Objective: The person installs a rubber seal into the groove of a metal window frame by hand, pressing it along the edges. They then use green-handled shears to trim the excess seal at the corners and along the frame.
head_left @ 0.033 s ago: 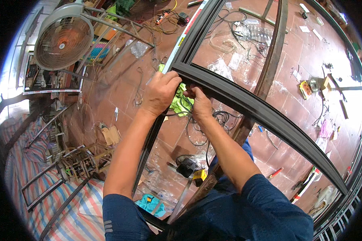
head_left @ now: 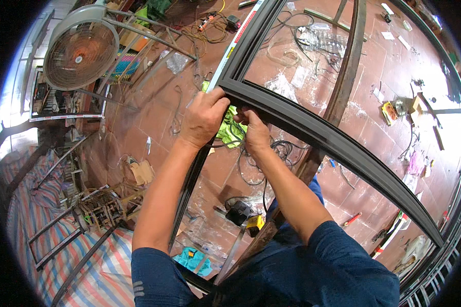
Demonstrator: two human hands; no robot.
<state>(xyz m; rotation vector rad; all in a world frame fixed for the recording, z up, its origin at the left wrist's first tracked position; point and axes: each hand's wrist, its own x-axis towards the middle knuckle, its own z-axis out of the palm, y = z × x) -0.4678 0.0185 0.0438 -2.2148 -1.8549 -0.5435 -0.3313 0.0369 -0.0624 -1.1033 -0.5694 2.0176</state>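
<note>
A large dark grey metal frame (head_left: 292,110), like a window or door frame, lies raised above the floor in front of me. My left hand (head_left: 206,116) is wrapped over the frame's left side where the crossbar meets it. Close beside it, my right hand (head_left: 254,132) has its fingers bent together against the near edge of the crossbar. The crossbar's shadow hides its fingertips and whatever they may pinch. A pale strip with red and yellow marks (head_left: 234,48) runs along the frame's left side, just beyond my left hand.
A rusty brown beam (head_left: 347,71) passes under the frame. Below lie a bright yellow-green cloth (head_left: 230,132), coiled black cable (head_left: 281,149) and a black-and-yellow tool (head_left: 253,224) on red tiles. A big round fan (head_left: 81,51) stands at the far left, striped sheeting (head_left: 95,263) at the near left.
</note>
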